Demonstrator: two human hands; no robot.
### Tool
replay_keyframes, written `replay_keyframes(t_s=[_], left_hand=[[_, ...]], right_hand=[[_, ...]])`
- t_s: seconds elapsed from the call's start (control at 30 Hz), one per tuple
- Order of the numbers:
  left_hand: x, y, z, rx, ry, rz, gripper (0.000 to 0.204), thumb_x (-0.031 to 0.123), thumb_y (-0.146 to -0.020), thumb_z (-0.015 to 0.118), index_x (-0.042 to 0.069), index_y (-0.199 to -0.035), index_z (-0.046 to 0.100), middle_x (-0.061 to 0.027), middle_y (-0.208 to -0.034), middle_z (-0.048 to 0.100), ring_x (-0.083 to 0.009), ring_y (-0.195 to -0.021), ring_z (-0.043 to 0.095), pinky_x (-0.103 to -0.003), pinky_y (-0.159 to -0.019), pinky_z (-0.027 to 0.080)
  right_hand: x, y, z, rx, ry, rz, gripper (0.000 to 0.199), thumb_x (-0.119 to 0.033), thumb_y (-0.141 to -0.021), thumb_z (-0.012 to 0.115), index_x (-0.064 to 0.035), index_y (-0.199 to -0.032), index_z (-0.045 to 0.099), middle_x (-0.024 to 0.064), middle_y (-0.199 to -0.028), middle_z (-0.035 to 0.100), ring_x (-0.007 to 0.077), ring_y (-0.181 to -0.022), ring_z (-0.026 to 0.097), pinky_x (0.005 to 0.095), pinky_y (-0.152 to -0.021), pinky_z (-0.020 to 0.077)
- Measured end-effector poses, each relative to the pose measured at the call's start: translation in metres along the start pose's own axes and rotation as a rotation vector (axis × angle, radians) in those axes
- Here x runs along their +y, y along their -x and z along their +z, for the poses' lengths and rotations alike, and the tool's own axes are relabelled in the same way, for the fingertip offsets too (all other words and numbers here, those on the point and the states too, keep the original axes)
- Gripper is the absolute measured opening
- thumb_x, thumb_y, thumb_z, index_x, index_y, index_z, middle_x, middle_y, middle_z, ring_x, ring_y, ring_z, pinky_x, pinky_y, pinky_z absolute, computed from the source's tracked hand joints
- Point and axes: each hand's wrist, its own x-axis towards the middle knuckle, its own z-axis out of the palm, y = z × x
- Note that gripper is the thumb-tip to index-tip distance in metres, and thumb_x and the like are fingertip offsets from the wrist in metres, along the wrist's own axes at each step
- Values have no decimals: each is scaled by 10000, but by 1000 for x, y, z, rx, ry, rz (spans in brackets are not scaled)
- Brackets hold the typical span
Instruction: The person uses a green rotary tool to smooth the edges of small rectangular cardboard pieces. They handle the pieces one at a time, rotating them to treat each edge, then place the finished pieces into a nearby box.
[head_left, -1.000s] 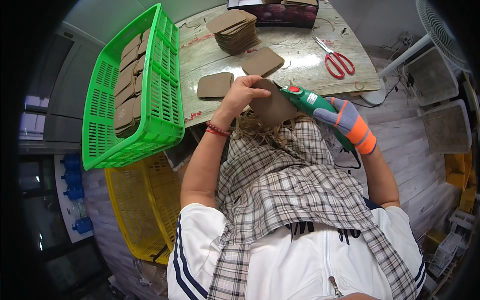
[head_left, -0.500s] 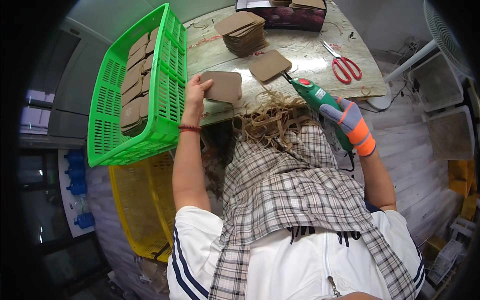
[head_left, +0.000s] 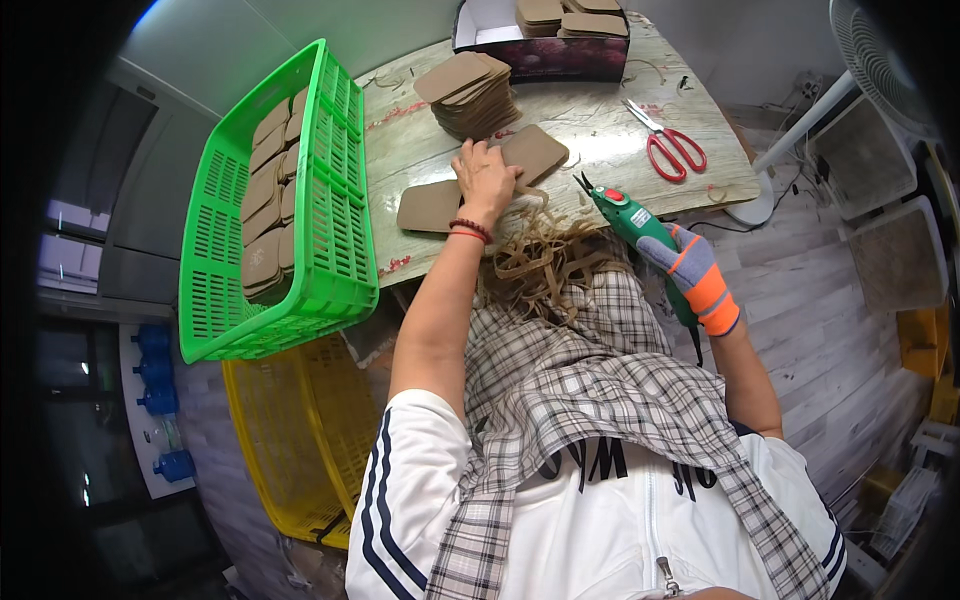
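Note:
My bare left hand (head_left: 487, 178) has its fingers bent at the left end of a brown rounded-corner piece (head_left: 537, 158) on the table; exactly how the fingertips grip it is partly hidden. A second piece (head_left: 425, 206) of the same shape lies flat to the left of that wrist. In a grey-and-orange glove, my right hand (head_left: 690, 268) is closed around green electric scissors (head_left: 632, 222). Their dark blades point up and left, apart from the nearer piece. Tan cut-off strips (head_left: 545, 262) lie heaped at the table's front edge and over my lap.
Beyond my left hand stands a stack of brown pieces (head_left: 470, 95). A dark box (head_left: 545, 62) with more stacks sits behind it. Red-handled scissors (head_left: 675, 153) lie at right. A green crate (head_left: 345, 225) of pieces stands left, above a yellow crate (head_left: 270, 440). A fan (head_left: 880, 60) stands far right.
My left hand has let go of the left piece and moved right to the other one. The electric scissors' blades have come away from that piece's edge. The view has shifted slightly.

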Motion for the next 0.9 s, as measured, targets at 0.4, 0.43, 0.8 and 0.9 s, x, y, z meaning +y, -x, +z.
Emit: replay_keyframes(t_s=[0.4,0.43,0.8,0.9], left_hand=[[42,15,-12,196,1345,-478,284,-4,-766,690,27,-927,459,-83,-989,576,-200,-858,584,-357,-731,505],[53,17,-16,258,1629,-540,261,-30,-797,661,24,-939,450,-82,-989,585,-175,-828,593,-323,-695,524],[113,22,-42,355,2488,-712,396,-47,-873,551,54,-1244,452,-101,-1212,533,-259,-1097,542,-421,-978,463],[113,21,-37,330,2538,-663,395,-48,-874,547,63,-1242,454,-98,-1216,529,-260,-1099,540,-425,-971,470]], right_hand=[[16,-8,2,109,-193,-39,301,-264,-836,686,-14,-989,616,-37,-769,571,27,-662,464,196,-569,383],[10,-5,1,117,-170,-17,302,-263,-836,686,-14,-990,616,-38,-761,570,25,-655,465,194,-562,380],[-12,2,13,136,-219,-1,400,-304,-821,705,25,-1026,606,-17,-699,582,28,-531,459,207,-464,364],[-17,5,16,103,-321,26,405,-299,-824,703,26,-1041,600,-18,-691,577,24,-539,464,204,-467,366]])
